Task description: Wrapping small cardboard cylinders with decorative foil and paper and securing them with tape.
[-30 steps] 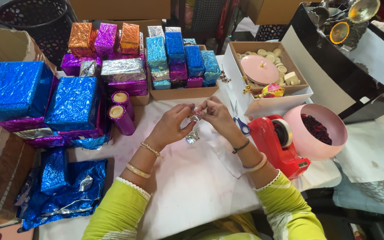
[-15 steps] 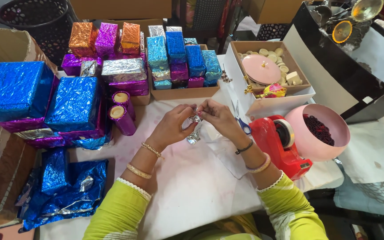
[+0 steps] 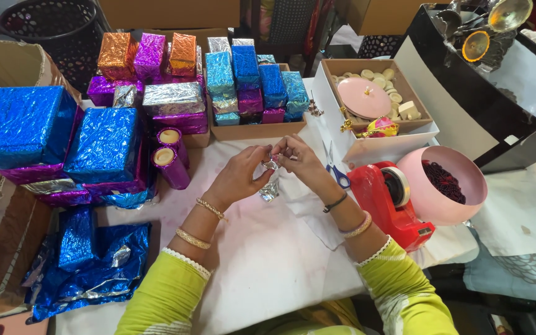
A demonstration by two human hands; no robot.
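Note:
Both of my hands meet over the white table, pinching a small object wrapped in crinkled silver foil. My left hand grips it from the left, with the fingertips at its top. My right hand holds the top from the right; a loose tail of foil hangs below. What is inside the foil is hidden. Both wrists wear bangles and both sleeves are lime green.
A red tape dispenser and pink bowl stand at right, blue-handled scissors behind my right hand. Foil-wrapped boxes and two purple cylinders crowd the left. A cardboard tray of boxes sits behind; loose blue foil lies front left.
Both hands have kept working the silver foil piece at the same spot; fingers shifted slightly at its top. Nothing else has moved.

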